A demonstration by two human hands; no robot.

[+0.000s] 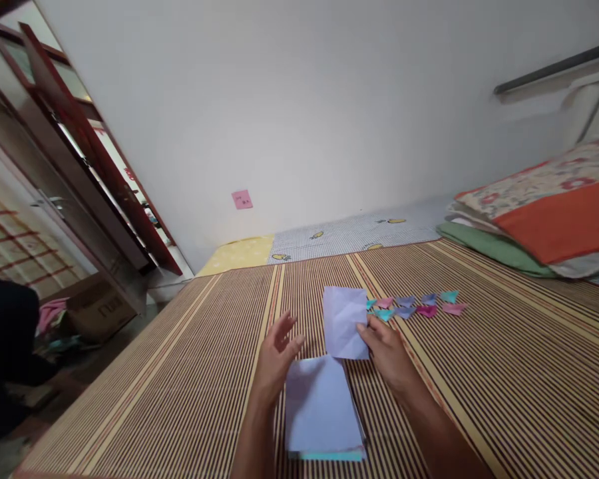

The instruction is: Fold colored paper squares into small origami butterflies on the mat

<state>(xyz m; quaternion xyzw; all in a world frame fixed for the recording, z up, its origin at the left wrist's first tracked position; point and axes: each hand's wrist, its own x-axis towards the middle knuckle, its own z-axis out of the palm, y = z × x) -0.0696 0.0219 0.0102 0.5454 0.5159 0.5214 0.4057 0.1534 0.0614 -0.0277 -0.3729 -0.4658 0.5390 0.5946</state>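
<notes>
Between the thumb and fingers of my right hand (387, 349) is a creased lavender sheet of paper (344, 322), held up by its right edge. My left hand (278, 356) is open to the left of the sheet, fingers apart and touching nothing. Below both hands lies a stack of paper (322, 406), lavender on top, with turquoise showing at its near edge. Past the right hand, small folded paper shapes (426, 311) in turquoise, pink, purple and magenta sit in two rows; the held sheet may cover some of them.
A striped mat (190, 372) covers the surface under everything. Folded bedding (549, 219) is piled at the right. A white wall (329, 120) with a pink note (242, 199) rises behind. At the left are a cardboard box (100, 306) and a doorway.
</notes>
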